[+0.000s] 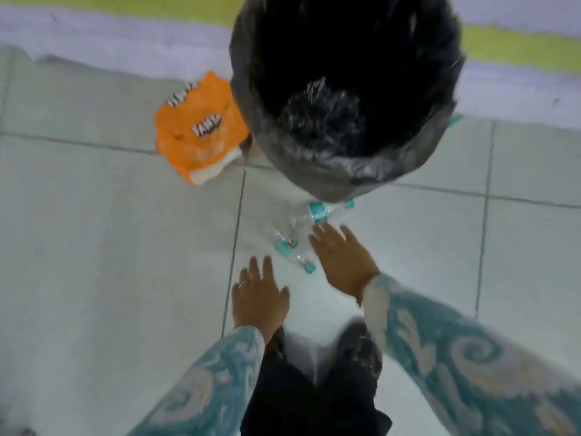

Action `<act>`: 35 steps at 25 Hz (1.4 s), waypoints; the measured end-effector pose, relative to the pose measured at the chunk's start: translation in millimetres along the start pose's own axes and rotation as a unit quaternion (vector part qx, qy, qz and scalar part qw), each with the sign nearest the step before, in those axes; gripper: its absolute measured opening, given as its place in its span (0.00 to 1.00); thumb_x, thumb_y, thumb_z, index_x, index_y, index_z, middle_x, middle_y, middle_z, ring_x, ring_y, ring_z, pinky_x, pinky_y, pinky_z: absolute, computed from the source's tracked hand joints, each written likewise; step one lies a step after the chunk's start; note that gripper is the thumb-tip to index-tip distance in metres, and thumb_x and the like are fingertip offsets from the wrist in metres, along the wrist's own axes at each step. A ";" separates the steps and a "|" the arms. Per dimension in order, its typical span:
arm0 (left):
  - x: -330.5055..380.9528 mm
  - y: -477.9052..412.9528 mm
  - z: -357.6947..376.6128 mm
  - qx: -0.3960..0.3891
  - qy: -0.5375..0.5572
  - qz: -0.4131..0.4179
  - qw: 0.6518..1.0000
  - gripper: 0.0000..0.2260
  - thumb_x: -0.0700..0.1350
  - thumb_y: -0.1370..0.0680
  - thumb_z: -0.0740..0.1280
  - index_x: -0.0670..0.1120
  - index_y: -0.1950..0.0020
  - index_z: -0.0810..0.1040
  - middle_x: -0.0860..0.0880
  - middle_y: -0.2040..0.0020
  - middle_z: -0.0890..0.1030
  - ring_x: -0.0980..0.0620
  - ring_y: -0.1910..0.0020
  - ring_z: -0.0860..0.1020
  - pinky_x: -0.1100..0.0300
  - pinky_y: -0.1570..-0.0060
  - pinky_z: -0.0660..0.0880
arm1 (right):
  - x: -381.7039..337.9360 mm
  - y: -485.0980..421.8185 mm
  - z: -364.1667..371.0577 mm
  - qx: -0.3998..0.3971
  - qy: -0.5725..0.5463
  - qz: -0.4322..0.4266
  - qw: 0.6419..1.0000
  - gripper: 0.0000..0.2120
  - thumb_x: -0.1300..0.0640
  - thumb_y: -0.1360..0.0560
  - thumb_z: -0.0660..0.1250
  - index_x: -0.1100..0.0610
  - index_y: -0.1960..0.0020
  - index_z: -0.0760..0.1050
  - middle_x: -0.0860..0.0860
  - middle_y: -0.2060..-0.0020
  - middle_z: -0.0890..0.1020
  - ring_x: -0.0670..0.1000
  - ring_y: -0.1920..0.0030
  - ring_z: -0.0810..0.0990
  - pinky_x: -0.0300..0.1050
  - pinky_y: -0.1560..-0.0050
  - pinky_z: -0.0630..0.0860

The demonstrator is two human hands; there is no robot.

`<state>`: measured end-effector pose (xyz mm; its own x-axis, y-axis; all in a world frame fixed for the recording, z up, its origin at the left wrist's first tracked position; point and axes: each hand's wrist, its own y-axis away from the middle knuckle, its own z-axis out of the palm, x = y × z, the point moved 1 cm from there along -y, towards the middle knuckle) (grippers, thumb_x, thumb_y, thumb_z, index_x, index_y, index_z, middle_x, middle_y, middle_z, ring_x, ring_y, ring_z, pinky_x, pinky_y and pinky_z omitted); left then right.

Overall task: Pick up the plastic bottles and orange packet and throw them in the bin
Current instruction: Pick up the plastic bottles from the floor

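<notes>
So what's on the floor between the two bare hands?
Head view: between the left hand and right hand, clear plastic bottles with teal caps lie on pale floor tile.

Pale tiled floor [94,231] with dark grout lines, white wall base [110,36] behind, yellow-green stripe [518,48] above it
</notes>
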<state>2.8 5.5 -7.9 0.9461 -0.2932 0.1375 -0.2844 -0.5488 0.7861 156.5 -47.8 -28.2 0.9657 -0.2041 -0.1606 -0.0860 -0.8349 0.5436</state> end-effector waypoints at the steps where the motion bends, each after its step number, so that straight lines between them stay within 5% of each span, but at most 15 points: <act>1: 7.1 -22.9 7.3 0.005 0.038 0.002 0.999 0.33 0.53 0.21 0.60 0.49 0.22 0.45 0.43 0.21 0.48 0.40 0.24 0.55 0.47 0.27 0.58 | 9.2 -25.7 7.2 -0.010 0.005 -0.019 1.000 0.30 0.58 0.29 0.42 0.64 0.29 0.62 0.61 0.28 0.65 0.60 0.27 0.62 0.60 0.29 0.60; 2: 12.8 -43.6 17.0 0.019 0.097 -0.002 0.995 0.35 0.52 0.22 0.62 0.50 0.22 0.45 0.42 0.21 0.47 0.38 0.24 0.57 0.47 0.28 0.60 | 15.3 -45.1 12.8 -0.008 -0.004 -0.032 0.999 0.30 0.60 0.27 0.39 0.64 0.27 0.57 0.61 0.26 0.61 0.60 0.25 0.58 0.59 0.27 0.56; 6: 42.2 -104.5 51.9 0.061 0.245 -0.057 0.966 0.39 0.48 0.24 0.67 0.53 0.23 0.43 0.41 0.21 0.42 0.36 0.30 0.67 0.47 0.32 0.69 | 40.7 -92.7 46.7 -0.032 0.035 -0.021 0.999 0.27 0.61 0.23 0.57 0.62 0.26 0.54 0.59 0.25 0.59 0.59 0.25 0.57 0.58 0.25 0.52; 11: 50.4 -115.8 63.8 0.107 0.303 -0.096 0.942 0.35 0.41 0.22 0.64 0.55 0.23 0.47 0.42 0.21 0.42 0.39 0.27 0.64 0.47 0.32 0.68 | 51.9 -69.9 79.5 0.009 -0.011 0.060 0.998 0.26 0.60 0.29 0.69 0.62 0.33 0.67 0.60 0.37 0.76 0.63 0.37 0.74 0.62 0.32 0.66; 14: 45.4 -93.1 49.9 0.080 0.271 -0.087 0.955 0.35 0.38 0.22 0.64 0.55 0.23 0.49 0.41 0.22 0.44 0.39 0.27 0.63 0.47 0.31 0.66 | 49.7 -36.1 74.2 -0.037 -0.136 0.161 0.977 0.29 0.54 0.26 0.65 0.59 0.29 0.59 0.57 0.33 0.72 0.60 0.34 0.71 0.57 0.30 0.64; 22: 82.6 30.1 -44.6 -0.070 0.163 -0.069 0.982 0.37 0.37 0.23 0.60 0.57 0.24 0.42 0.40 0.22 0.40 0.42 0.33 0.73 0.53 0.42 0.77 | 48.5 73.6 -37.3 -0.088 -0.439 0.431 0.784 0.34 0.48 0.27 0.64 0.55 0.27 0.55 0.57 0.34 0.72 0.59 0.35 0.71 0.54 0.36 0.70; 26: 136.7 63.8 -84.9 -0.102 0.165 -0.043 0.980 0.40 0.36 0.23 0.61 0.56 0.24 0.37 0.38 0.23 0.40 0.39 0.32 0.71 0.52 0.38 0.74 | 78.0 109.1 -101.8 -0.013 -0.442 0.460 0.770 0.33 0.45 0.26 0.63 0.54 0.26 0.55 0.62 0.38 0.74 0.64 0.38 0.71 0.54 0.38 0.69; 29: 194.9 70.3 -93.0 -0.136 0.238 -0.090 0.957 0.43 0.37 0.24 0.64 0.51 0.24 0.33 0.36 0.26 0.61 0.39 0.32 0.71 0.52 0.36 0.72 | 125.8 115.9 -129.1 0.043 -0.454 0.462 0.760 0.32 0.45 0.25 0.62 0.53 0.26 0.55 0.63 0.39 0.75 0.63 0.40 0.73 0.54 0.38 0.69; 35: 318.2 -5.2 -82.0 -0.084 0.364 -0.089 0.923 0.45 0.35 0.28 0.70 0.46 0.23 0.41 0.38 0.28 0.66 0.41 0.31 0.69 0.50 0.32 0.69 | 251.0 82.9 -124.2 0.088 -0.591 0.491 0.634 0.32 0.49 0.26 0.66 0.60 0.28 0.58 0.62 0.37 0.75 0.62 0.39 0.75 0.54 0.37 0.72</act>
<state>318.0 -20.8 81.2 0.8466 0.4269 0.3178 -0.1445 -0.3904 0.9092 422.2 -104.8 78.9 -0.4234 -0.8236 -0.3774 -0.6306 -0.0313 0.7755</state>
